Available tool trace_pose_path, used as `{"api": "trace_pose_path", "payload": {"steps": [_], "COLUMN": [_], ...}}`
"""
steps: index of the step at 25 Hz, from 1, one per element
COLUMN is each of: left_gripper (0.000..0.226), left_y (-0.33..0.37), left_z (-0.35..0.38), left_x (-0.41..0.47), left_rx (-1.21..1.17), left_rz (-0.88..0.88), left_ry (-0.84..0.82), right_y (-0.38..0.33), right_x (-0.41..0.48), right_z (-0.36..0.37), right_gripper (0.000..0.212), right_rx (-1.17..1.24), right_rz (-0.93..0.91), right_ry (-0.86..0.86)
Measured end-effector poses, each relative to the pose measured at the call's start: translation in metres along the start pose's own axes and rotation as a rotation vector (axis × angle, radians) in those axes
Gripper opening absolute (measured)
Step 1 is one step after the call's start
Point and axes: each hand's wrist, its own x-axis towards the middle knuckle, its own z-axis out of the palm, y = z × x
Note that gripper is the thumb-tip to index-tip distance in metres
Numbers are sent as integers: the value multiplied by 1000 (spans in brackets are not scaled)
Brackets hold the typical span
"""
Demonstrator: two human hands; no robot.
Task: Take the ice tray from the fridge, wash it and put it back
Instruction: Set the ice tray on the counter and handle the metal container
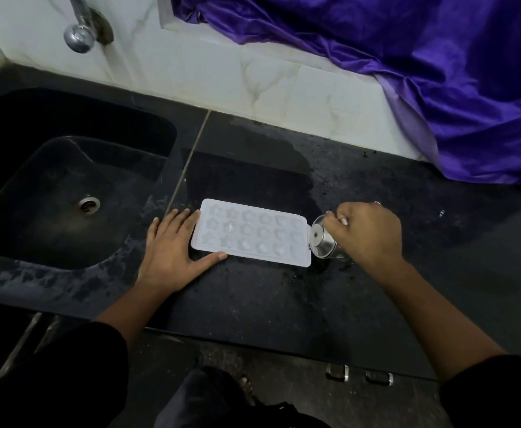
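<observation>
White plastic ice tray with star and round moulds: centre of frame, flat on the black speckled stone counter, just right of the black sink. So it is out of the fridge.

Left hand: flat, fingers straight, thumb and fingertips touching the tray's left end, steadying it.

Right hand: curled round a small shiny steel cup, tipped on its side at the tray's right end.

Counter around the tray looks wet. Likely mid-wash or rinse, though I cannot tell which. Return to the fridge is not yet done.
</observation>
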Motion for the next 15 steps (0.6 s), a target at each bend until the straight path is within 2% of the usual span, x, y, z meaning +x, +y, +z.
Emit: {"api": "trace_pose_path", "payload": {"steps": [3,6,11,13,15], "left_gripper": [112,112,113,113,113], "left_y": [1,1,0,0,0], "left_z": [0,0,2,2,2], "left_x": [0,0,0,0,0], "left_rx": [-1,-3,0,-1,0], "left_rz": [3,4,6,8,9], "left_ry": [4,8,18,21,20], "right_y": [4,20,51,51,45], "right_x": [-1,-4,-10,-8,-4], "right_z": [-5,-11,-19,-22,-20], "right_gripper": [49,51,53,54,54], "right_rx": [55,213,722,829,829], "right_rz": [29,161,384,415,381], "right_ry": [1,19,79,103,109]}}
